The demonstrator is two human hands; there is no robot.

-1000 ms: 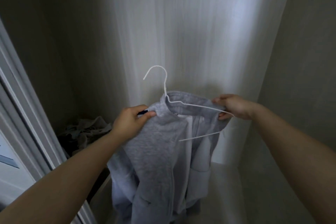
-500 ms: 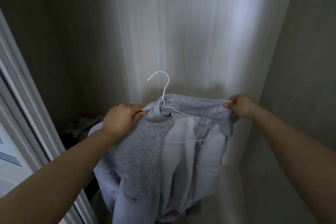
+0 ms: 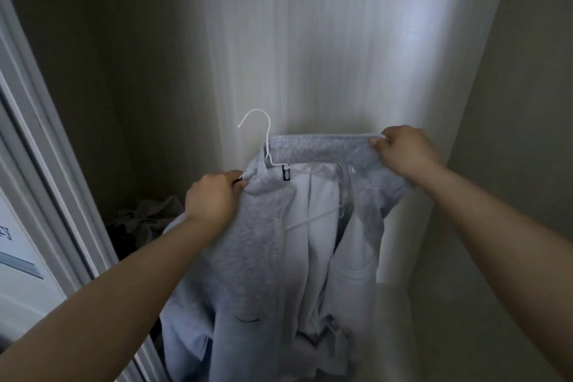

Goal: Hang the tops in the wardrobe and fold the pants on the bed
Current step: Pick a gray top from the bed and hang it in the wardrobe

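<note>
Two bare forearms are seen reaching forward from the bottom edge. A light grey fleece zip-up sweatshirt [image 3: 248, 257] is held up inside the wardrobe, front open, hem hanging low. Its left shoulder is gripped by the left hand [image 3: 212, 200], fingers curled round the fabric. The right end of the collar is pinched by the right hand [image 3: 403, 152]. A thin white wire hanger [image 3: 266, 146] is seated inside the sweatshirt, hook up above the collar. A dark crumpled clothing pile [image 3: 145, 220] lies lower left. The pale wood-grain back panel [image 3: 310, 40] stands behind.
</note>
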